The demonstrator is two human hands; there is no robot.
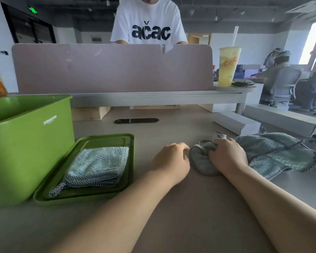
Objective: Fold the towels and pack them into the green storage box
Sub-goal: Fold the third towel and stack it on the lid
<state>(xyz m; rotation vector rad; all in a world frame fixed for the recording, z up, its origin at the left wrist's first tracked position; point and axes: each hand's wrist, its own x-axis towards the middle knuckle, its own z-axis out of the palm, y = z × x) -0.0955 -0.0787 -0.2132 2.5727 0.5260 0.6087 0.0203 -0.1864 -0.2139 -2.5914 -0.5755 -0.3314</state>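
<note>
Evidently, the crumpled grey-blue towel, well right of the green storage box, was gripped by the right hand, presumably for straightening, while the curled left hand's hold could not be told.

Bare forearms; left grip, right grip seemingly bare.
</note>
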